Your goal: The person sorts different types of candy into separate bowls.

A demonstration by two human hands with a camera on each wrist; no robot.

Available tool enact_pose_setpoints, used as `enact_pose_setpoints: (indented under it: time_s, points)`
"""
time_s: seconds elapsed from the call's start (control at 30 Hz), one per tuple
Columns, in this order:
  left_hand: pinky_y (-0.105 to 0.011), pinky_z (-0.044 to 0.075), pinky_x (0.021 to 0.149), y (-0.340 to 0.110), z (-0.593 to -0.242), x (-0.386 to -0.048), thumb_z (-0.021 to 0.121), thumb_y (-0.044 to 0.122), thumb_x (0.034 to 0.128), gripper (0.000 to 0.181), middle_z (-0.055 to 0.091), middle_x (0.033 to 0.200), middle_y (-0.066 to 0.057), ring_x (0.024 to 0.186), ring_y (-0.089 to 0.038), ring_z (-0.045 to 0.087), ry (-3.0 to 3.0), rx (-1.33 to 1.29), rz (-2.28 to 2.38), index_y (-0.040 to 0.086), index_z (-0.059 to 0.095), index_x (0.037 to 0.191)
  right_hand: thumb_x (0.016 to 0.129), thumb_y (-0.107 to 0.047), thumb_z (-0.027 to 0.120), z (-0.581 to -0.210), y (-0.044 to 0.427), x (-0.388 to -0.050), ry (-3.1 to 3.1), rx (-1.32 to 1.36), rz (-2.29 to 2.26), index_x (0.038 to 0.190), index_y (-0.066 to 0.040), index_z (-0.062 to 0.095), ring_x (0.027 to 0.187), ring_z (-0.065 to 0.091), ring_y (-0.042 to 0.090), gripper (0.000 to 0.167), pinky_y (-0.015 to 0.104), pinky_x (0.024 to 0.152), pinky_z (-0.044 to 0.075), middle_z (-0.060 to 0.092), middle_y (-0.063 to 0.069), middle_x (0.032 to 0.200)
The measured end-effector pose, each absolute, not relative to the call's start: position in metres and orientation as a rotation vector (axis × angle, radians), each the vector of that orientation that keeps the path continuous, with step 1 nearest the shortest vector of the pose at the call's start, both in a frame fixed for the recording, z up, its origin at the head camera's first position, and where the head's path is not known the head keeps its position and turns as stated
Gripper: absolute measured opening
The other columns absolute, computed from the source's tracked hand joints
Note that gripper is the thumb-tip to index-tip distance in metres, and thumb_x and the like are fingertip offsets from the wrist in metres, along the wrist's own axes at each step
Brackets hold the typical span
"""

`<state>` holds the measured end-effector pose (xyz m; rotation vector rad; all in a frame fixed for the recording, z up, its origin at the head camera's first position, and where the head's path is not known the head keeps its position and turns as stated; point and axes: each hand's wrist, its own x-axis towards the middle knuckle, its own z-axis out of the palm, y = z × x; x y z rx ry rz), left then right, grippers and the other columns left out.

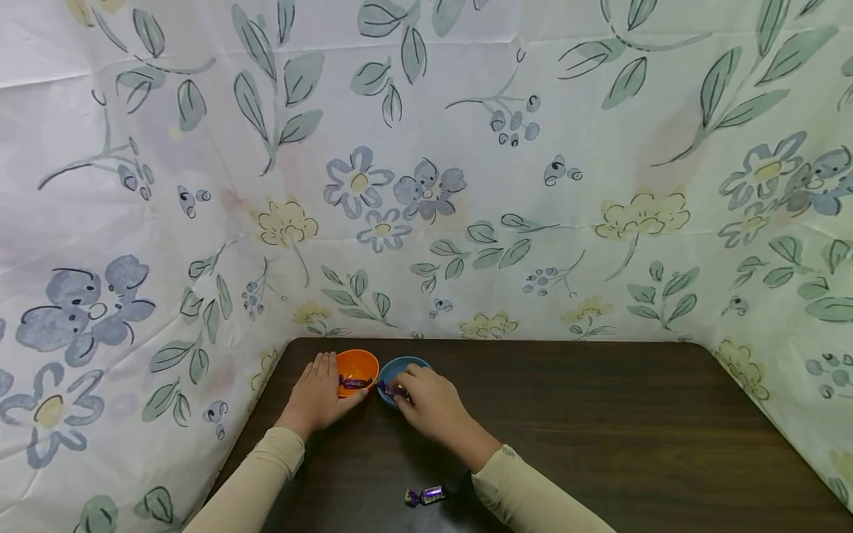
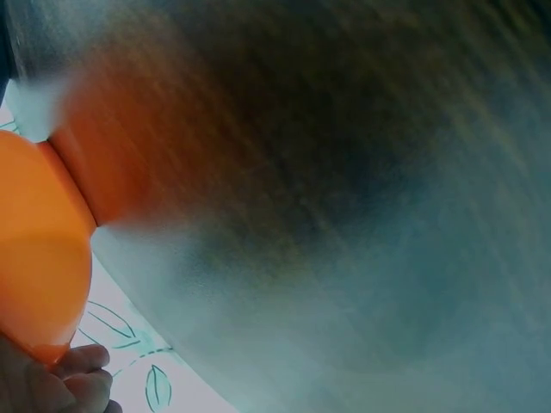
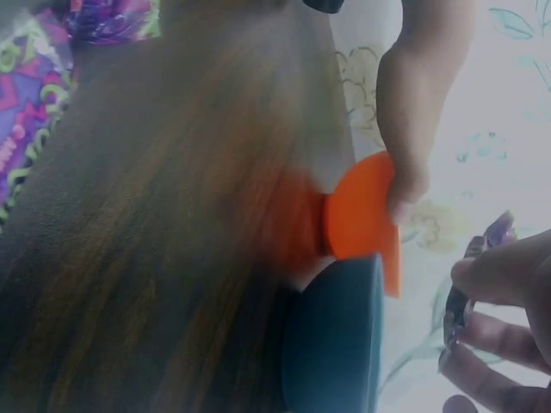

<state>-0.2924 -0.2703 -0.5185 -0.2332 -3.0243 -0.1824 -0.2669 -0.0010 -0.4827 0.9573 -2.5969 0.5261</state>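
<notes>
My left hand [image 1: 320, 396] grips the orange bowl [image 1: 358, 363] at the left rear of the table, fingers along its left side and thumb at its front rim. Inside that bowl lies a candy [image 1: 355, 383] in a purple twist wrapper. Just to the right stands a blue bowl [image 1: 408, 362], close against the orange one. Above it my right hand [image 1: 433, 407] pinches another purple-wrapped candy [image 3: 456, 314] between thumb and fingers. The right hand hides much of the blue bowl's inside in the head view.
One more purple-wrapped candy [image 1: 425, 496] lies on the dark wooden table [image 1: 586, 429], near the front and left of the right forearm. A floral cloth [image 1: 493, 281] rises behind the table and along both its sides.
</notes>
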Motion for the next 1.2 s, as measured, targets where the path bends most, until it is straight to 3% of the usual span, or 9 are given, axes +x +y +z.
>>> enact_pose_setpoints:
  time_s: [0.33,0.67,0.9,1.07,1.2]
  points:
    - [-0.062,0.029,0.129,-0.273,-0.519,-0.294,0.05,0.079,0.0962,0.115,0.039,0.163,-0.037,0.153,-0.053,0.037,-3.024,-0.238,-0.163,-0.017,0.032,0.157,0.096,-0.028,0.08,-0.488,-0.01,-0.275,-2.619,0.916,0.524,0.108,-0.023,0.077,0.074,0.059,0.008,0.013,0.024,0.061,0.053,0.066,-0.005,0.094]
    - [-0.062,0.03,0.128,-0.272,-0.518,-0.294,0.049,0.079,0.0966,0.115,0.039,0.162,-0.038,0.153,-0.053,0.038,-3.019,-0.254,-0.171,-0.018,0.033,0.157,0.099,-0.029,0.076,-0.494,-0.029,-0.288,-2.65,0.858,0.491,0.109,-0.024,0.078,0.082,0.064,0.012,0.011,0.026,0.065,0.055,0.067,-0.005,0.097]
    - [-0.063,0.029,0.128,-0.274,-0.519,-0.295,0.053,0.075,0.0967,0.113,0.04,0.161,-0.038,0.153,-0.053,0.038,-3.018,-0.249,-0.157,-0.018,0.033,0.156,0.1,-0.03,0.074,-0.49,-0.052,-0.301,-2.68,0.828,0.471,0.114,-0.022,0.077,0.079,0.059,0.013,0.016,0.027,0.066,0.052,0.066,-0.003,0.096]
    - [-0.063,0.03,0.127,-0.273,-0.519,-0.296,0.053,0.074,0.097,0.113,0.039,0.162,-0.039,0.153,-0.054,0.037,-3.034,-0.261,-0.16,-0.019,0.032,0.157,0.101,-0.033,0.072,-0.488,-0.069,-0.312,-2.722,0.768,0.482,0.117,-0.022,0.079,0.085,0.061,0.015,0.02,0.035,0.076,0.056,0.069,-0.002,0.102]
    - [-0.062,0.03,0.128,-0.272,-0.518,-0.297,0.054,0.071,0.0982,0.11,0.038,0.163,-0.038,0.154,-0.053,0.036,-3.043,-0.265,-0.132,-0.019,0.031,0.157,0.102,-0.037,0.071,-0.488,-0.077,-0.319,-2.769,0.802,0.516,0.126,-0.017,0.077,0.099,0.067,0.021,0.032,0.04,0.089,0.061,0.072,0.003,0.115]
